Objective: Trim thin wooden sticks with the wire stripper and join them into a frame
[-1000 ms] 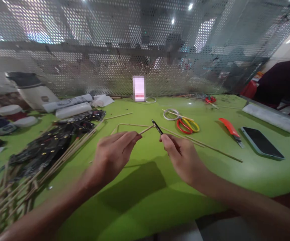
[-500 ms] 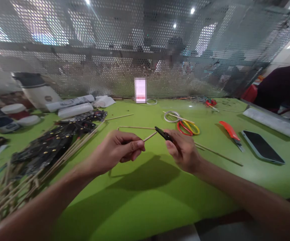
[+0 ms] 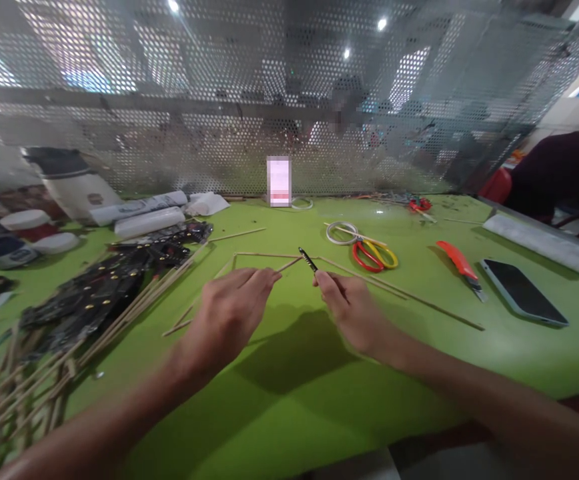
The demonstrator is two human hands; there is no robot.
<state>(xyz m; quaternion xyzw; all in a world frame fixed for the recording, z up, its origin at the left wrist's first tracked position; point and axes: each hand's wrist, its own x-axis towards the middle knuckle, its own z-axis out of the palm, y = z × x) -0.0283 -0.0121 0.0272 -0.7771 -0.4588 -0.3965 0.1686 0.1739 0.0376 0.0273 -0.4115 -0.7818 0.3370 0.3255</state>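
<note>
My left hand (image 3: 232, 307) is closed, back upward, pinching a thin bamboo stick (image 3: 289, 264) whose tip points up and right. Wrapped round the handle of a narrow black tool with a ridged tip, which looks like pliers (image 3: 307, 259), is my right hand (image 3: 352, 307). That tip is at the end of the stick; whether it grips the stick I cannot tell. Behind the hands a thin stick (image 3: 264, 254) lies crosswise, joined at its left end to a slanting one. Another long stick (image 3: 434, 307) runs off to the right.
At right are scissors (image 3: 369, 255) with red and yellow handles, a wire coil (image 3: 342, 233), an orange cutter (image 3: 455, 259) and a phone (image 3: 524, 293). At left lie a bundle of sticks (image 3: 119, 320) and black packets (image 3: 94, 293). A perforated screen (image 3: 209, 133) stands behind the green table (image 3: 269, 427).
My left hand has turned its back upward and shifted slightly left. The black tool has swung more upright and moved left with my right hand. More of the sticks at left shows.
</note>
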